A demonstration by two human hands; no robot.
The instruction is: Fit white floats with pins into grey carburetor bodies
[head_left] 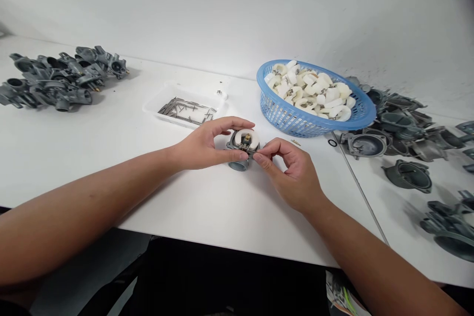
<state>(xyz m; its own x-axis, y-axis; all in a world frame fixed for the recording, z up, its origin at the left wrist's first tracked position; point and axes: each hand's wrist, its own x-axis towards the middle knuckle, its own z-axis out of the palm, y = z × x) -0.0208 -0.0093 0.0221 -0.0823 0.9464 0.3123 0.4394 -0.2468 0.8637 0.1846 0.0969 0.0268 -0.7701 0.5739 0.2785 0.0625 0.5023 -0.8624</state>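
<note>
The left hand (pixel 207 145), right hand (pixel 292 173) and forearms (pixel 92 197) are bare; black clothing (pixel 233 276) covers the lap.

No legible text, no labels, no numbers (nor signs)

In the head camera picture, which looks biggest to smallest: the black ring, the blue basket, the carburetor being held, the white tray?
1. Blue basket
2. White tray
3. Carburetor, partly covered by fingers
4. Black ring
</note>
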